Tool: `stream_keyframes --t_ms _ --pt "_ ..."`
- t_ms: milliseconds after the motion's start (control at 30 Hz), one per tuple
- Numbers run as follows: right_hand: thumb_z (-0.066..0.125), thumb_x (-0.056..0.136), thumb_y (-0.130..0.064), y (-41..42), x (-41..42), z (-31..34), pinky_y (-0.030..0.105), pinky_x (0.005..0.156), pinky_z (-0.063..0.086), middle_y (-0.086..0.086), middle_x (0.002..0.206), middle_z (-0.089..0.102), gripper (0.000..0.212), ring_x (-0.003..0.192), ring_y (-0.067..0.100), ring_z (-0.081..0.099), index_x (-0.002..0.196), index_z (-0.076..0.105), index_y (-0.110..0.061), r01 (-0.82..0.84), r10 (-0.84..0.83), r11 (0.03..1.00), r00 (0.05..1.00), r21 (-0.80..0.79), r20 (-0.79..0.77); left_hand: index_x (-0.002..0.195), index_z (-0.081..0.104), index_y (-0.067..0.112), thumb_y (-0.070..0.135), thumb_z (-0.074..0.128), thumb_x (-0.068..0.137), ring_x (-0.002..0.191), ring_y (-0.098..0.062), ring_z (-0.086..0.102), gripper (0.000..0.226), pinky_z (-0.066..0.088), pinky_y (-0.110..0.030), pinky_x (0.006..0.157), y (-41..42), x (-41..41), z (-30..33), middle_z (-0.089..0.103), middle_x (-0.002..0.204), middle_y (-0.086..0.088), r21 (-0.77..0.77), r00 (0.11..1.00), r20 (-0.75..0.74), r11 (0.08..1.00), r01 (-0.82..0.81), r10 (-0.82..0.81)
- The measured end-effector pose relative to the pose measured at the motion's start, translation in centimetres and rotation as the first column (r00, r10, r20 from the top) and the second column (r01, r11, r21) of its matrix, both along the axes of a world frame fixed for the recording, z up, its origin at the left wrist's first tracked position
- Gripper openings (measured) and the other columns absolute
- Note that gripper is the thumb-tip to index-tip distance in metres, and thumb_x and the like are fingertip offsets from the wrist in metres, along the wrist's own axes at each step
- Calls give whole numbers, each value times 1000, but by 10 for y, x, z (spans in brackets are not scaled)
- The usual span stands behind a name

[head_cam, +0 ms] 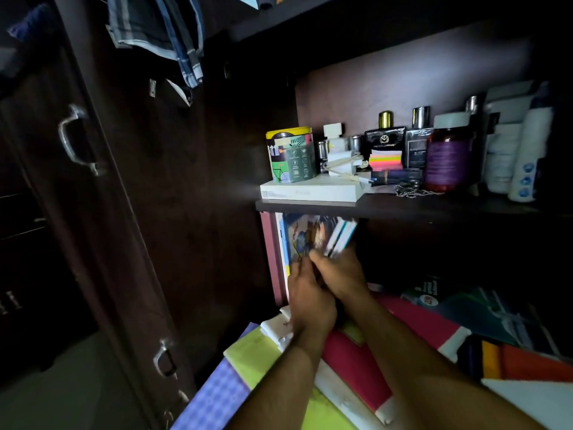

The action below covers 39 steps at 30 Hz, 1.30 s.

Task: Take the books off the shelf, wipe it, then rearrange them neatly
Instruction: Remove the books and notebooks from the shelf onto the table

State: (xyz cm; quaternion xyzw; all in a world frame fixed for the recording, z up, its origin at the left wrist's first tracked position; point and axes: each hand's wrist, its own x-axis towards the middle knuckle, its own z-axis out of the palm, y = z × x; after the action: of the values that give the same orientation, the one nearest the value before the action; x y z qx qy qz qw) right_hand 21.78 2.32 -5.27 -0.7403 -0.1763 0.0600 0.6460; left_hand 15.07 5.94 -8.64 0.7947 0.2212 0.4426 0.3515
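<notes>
Upright books (313, 234) stand at the left end of the lower shelf, against a pink side panel (269, 252); they are blurred. My right hand (338, 274) grips a few thin books (341, 235) that tilt to the right. My left hand (305, 293) is pressed close beside it at the bottom of the standing books, fingers curled on them. Below my arms lies a loose pile of books: a red one (412, 318), a yellow-green one (254, 355) and a purple checked one (217, 398).
The shelf board above (403, 206) carries a white box (310, 190), a yellow tin (291, 155), perfume bottles (384, 138), sticky notes and tubes. A dark cupboard door with metal handles (73, 141) stands open at left. Clothes (167, 32) hang at the top. The lower shelf's right side is dark.
</notes>
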Motion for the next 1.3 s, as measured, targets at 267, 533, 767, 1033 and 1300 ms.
stream_keyframes --t_ms 267,533,767,1033,1300 --pt "73 80 -47 -16 11 16 34 77 60 7 99 76 47 87 23 73 105 72 -7 47 -50 998 996 -35 -76 108 38 34 22 57 72 105 -27 57 43 51 -48 85 0 2 -3 53 114 5 -52 990 -126 997 64 -70" --pt "73 89 -22 -42 -20 14 43 83 61 12 101 74 29 85 27 72 111 69 -5 162 -54 957 915 242 -399 155 26 36 34 61 93 146 -33 31 72 41 -57 108 7 10 -12 40 155 -4 94 907 -421 993 66 -20" --pt "63 97 -17 -98 -100 48 35 74 59 19 113 72 27 104 36 70 119 66 -3 344 110 708 809 617 -577 129 55 37 35 71 79 110 -23 59 52 42 -43 93 -30 -25 34 64 120 9 534 980 -197 841 83 29" --pt "75 91 -30 -275 -188 87 38 87 61 5 117 74 39 108 25 71 126 61 -20 -19 32 915 999 402 -25 128 53 25 41 44 98 100 -28 58 36 41 -41 80 -104 -98 120 64 114 1 794 917 -90 528 301 -388" --pt "82 81 -23 -507 -283 76 25 100 51 -2 127 63 78 114 1 62 145 37 -16 414 -463 885 830 211 312 135 38 57 48 66 93 102 3 61 51 44 -12 90 -320 -200 135 66 116 20 372 414 50 402 837 -909"
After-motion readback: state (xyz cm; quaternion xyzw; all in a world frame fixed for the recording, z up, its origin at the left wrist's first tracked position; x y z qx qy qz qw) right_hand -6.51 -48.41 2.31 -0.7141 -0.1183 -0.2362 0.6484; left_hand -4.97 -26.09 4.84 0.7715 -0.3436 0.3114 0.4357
